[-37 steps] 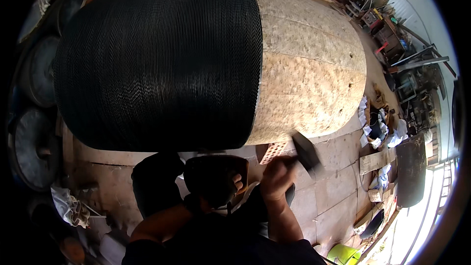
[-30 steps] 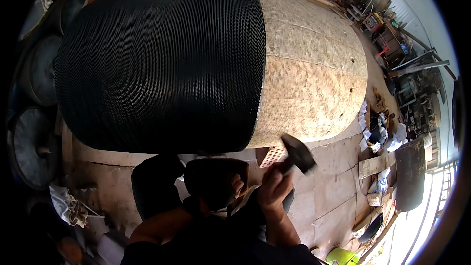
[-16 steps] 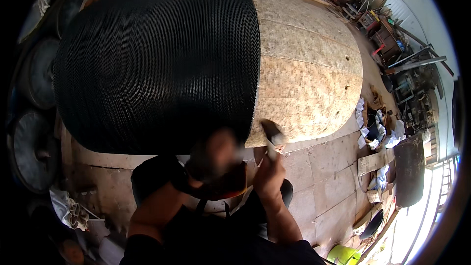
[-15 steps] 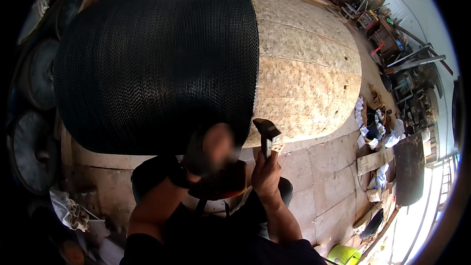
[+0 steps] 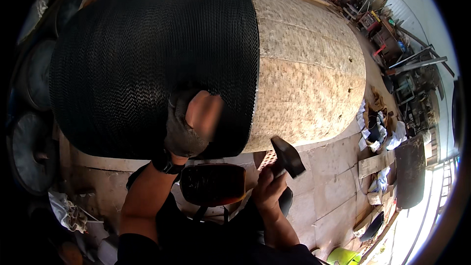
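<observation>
A large wooden drum (image 5: 309, 83) lies on its side before me. Its left part is covered with black ridged rows (image 5: 122, 59), whose right edge shows a fine pale line. My left hand (image 5: 189, 122), in a dark glove with bare fingers, is over the black surface near that edge. Its fingers are smeared, so I cannot see whether they hold anything. My right hand (image 5: 270, 186) is closed round the handle of a hammer (image 5: 288, 158), below the drum's bare wood. Between my forearms sits a dark reddish-brown tray (image 5: 212, 167).
Black discs (image 5: 32, 149) stand along the left side. On the right floor are a dark curved sheet (image 5: 411, 172), boards (image 5: 375, 163) and crumpled white cloths. A yellow-green tub (image 5: 343, 255) stands at the lower right. Cluttered machinery lines the right wall.
My left hand has moved up from above the tray onto the drum's black surface. The hammer has dropped lower and tilted to the right, away from the drum.
</observation>
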The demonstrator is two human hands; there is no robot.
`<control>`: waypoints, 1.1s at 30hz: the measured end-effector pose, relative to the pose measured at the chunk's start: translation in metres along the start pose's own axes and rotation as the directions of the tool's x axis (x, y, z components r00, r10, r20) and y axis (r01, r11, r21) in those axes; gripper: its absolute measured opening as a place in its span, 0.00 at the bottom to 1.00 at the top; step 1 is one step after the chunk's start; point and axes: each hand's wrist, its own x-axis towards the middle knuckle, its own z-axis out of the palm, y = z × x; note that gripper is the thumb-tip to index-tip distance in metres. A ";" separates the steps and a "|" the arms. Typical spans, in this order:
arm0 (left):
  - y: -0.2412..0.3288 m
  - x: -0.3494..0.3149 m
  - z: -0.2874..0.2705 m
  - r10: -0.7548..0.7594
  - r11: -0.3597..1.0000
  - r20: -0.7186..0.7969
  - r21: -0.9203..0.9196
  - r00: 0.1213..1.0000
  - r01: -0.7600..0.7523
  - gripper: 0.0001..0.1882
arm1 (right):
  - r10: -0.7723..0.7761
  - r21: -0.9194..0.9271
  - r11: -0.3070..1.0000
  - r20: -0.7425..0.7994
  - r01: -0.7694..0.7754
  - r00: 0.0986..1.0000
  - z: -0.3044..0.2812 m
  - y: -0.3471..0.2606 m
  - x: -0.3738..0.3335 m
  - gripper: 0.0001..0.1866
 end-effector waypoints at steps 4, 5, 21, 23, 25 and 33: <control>-0.003 -0.002 0.008 -0.030 0.999 -0.013 0.038 0.999 0.030 0.24 | 0.038 -0.016 0.999 0.143 -0.036 0.989 0.001 -0.006 0.016 0.16; -0.003 0.000 0.009 -0.023 0.998 0.000 0.063 1.000 0.023 0.24 | 0.024 0.041 0.999 0.125 -0.029 0.992 -0.007 -0.008 0.013 0.17; 0.002 0.012 0.008 -0.095 0.983 0.060 0.160 0.994 0.084 0.24 | 0.180 -0.010 0.984 0.099 -0.180 0.979 -0.006 0.024 -0.050 0.11; 0.002 0.012 0.007 -0.039 0.970 0.053 0.243 0.998 0.025 0.20 | 0.178 0.017 0.984 0.084 -0.180 0.980 -0.011 0.024 -0.058 0.11; 0.028 0.009 0.000 -0.080 0.993 0.031 0.092 0.996 0.077 0.17 | 0.178 0.039 0.983 0.081 -0.182 0.981 -0.012 0.029 -0.068 0.12; 0.127 -0.054 0.016 -0.193 0.924 0.160 -0.303 0.968 0.234 0.28 | 0.215 0.137 0.964 0.107 -0.228 0.971 -0.017 0.034 -0.068 0.12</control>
